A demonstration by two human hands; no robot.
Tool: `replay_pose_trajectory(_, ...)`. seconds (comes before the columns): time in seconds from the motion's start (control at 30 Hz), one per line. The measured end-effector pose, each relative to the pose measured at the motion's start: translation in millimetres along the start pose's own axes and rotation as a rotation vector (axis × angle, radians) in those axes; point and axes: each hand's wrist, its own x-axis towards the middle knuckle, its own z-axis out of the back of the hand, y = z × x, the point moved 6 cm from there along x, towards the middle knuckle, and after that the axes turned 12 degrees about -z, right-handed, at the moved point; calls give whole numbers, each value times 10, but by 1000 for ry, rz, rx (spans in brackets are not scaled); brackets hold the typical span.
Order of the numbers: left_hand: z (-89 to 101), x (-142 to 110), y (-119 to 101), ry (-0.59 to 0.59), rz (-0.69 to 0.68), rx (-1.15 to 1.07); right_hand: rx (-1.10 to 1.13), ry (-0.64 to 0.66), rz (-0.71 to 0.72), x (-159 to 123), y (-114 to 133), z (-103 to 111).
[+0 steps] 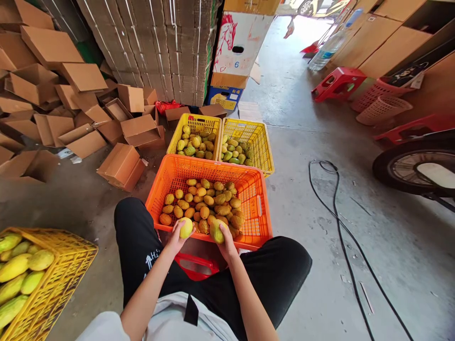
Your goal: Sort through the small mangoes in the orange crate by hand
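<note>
Just above the near rim of an orange plastic crate (209,163), both my hands are in front of me. My left hand (177,237) is closed around a round, pale yellow fruit (186,228). In my right hand (227,245) is a larger, yellow-green oval fruit (216,231), with the thumb lying along its side. The crate holds a layer of orange-brown and yellowish oval fruits (204,212), several of them with dark, rough skin. I cannot make out the exact kind of fruit.
Behind the orange crate stand two yellow crates (265,147) with greenish fruits. Another yellow crate (67,265), at left, holds long yellow-green fruits. Open cardboard boxes (119,166) pile up at left. A black cable (336,199) and a wheel (415,166) are at right.
</note>
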Motion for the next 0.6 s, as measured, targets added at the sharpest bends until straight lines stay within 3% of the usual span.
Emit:
replay_pose_trajectory(0.2, 40, 20, 74, -3, 59, 34, 43, 3, -152, 73, -88, 32)
replay_pose_trajectory(0.33, -8, 20, 77, -20, 132, -4, 108, -60, -141, 96, -66, 78)
replay_pose_trajectory(0.6, -57, -3, 26, -68, 160, -103, 105, -23, -81, 97, -39, 67)
